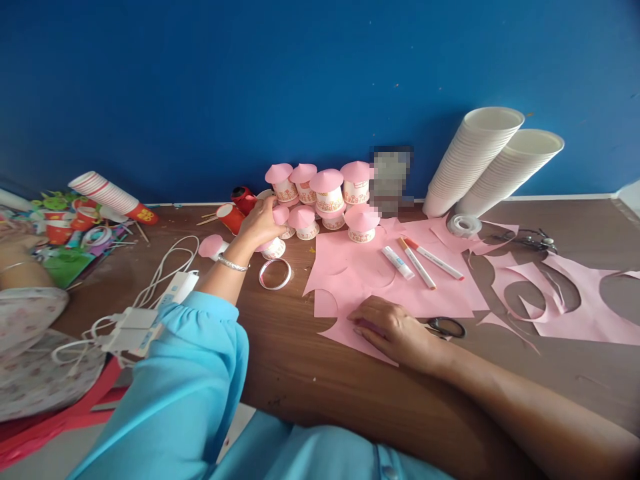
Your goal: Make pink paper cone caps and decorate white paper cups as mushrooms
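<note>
My left hand (263,225) reaches to the back of the table, thumb and fingers closed around a small paper cup house (281,215) with a pink cone roof. Under that hand sits another cup house (274,249), partly hidden. Beside them stand several more cup houses (329,189) with orange-red drawings on white walls, some stacked two high. On the cut pink paper (340,293) rests my right hand (393,328), loosely curled, a gap between thumb and fingers, nothing visible in it. Black-handled scissors (447,327) lie next to its wrist, partly covered.
Two tall stacks of white cups (475,157) lean at the back right near clear tape (465,225). Two markers (417,263) and a glue tube (399,262) lie on the paper. A tape ring (275,274), power strip (173,293) and red cup (231,217) are leftward. Another person's arm (23,267) shows at left.
</note>
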{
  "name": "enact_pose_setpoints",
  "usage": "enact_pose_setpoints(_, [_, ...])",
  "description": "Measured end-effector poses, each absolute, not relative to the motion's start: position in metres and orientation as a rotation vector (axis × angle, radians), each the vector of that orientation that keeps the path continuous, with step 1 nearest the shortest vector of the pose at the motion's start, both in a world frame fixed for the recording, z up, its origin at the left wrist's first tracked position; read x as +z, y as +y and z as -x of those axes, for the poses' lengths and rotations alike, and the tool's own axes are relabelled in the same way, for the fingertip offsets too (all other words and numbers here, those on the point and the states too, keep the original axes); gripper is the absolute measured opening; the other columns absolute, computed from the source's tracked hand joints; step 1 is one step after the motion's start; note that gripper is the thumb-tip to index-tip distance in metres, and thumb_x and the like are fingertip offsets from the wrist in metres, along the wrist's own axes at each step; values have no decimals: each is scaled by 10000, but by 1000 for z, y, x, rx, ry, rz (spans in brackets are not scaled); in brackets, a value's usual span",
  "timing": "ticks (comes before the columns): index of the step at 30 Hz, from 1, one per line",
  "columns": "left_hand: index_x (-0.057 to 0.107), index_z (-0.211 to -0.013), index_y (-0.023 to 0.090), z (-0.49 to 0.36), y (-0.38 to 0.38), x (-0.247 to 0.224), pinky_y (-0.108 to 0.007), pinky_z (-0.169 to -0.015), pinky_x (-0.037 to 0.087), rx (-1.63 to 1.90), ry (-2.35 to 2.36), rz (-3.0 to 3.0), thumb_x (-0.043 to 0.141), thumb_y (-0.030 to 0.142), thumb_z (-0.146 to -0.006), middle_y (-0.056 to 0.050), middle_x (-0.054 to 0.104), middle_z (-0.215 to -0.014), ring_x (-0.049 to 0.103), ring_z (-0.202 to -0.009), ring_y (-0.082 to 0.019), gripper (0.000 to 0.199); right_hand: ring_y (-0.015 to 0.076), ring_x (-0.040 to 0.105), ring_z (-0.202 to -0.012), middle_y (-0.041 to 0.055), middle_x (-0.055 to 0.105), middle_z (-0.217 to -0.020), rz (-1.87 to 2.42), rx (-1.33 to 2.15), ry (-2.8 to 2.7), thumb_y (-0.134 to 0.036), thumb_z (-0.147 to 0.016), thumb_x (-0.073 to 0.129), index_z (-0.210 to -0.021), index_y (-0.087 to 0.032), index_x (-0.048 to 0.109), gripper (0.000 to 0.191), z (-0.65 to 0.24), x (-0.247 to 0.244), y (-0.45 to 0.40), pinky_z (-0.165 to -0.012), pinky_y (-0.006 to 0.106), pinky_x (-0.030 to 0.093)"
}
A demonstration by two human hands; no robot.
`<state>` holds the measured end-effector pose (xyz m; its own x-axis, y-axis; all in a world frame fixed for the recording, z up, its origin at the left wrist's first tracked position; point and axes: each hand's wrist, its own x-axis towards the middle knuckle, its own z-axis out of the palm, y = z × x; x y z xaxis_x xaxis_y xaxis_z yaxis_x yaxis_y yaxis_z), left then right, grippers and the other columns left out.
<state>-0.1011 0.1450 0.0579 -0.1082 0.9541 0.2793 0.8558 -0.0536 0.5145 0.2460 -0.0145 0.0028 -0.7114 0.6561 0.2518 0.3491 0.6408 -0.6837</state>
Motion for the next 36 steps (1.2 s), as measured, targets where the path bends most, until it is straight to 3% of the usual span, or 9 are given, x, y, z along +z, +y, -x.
enact_pose_setpoints(6, [590,-1267,231,97,148,58,-533,-1053,509,649,2150,-1963,840,127,-540,-157,647,-1360,629,-1251,-431,776,232,715,-911,90,769,-973,787,850,-2373,-189,-1012,558,-1054,-198,718,166,-246,4,-15,-812,383,600])
enact_pose_setpoints(20, [530,-1350,214,102,127,106,-549,-1155,442,769,2161,-2012,804,64,-608,-129,605,-1388,552,-1349,-397,805,244,703,-911,91,758,-964,796,838,-2388,-189,-1011,558,-1064,-192,714,165,-246,2,-16,-800,386,588])
enact_pose_setpoints(25, [516,-1384,161,107,115,128,-601,-1167,408,797,2144,-2094,810,117,-667,-123,613,-1358,559,-1322,-394,776,241,706,-909,89,764,-963,773,829,-2376,-185,-1015,556,-1064,-191,711,163,-245,3,-15,-805,381,587])
enact_pose_setpoints(31, [546,-1375,309,112,101,151,-585,-1183,399,872,2169,-2069,801,236,-666,-61,620,-1433,545,-1360,-374,758,240,705,-902,89,767,-961,761,831,-2363,-181,-1016,556,-1062,-189,715,165,-246,4,-14,-802,382,591])
enact_pose_setpoints(36, [552,-1390,261,108,87,162,-571,-1167,393,675,2222,-2090,775,319,-663,-64,603,-1466,544,-1374,-393,763,249,704,-901,89,767,-964,766,849,-2347,-182,-1009,568,-1053,-184,716,155,-246,4,-15,-801,399,595])
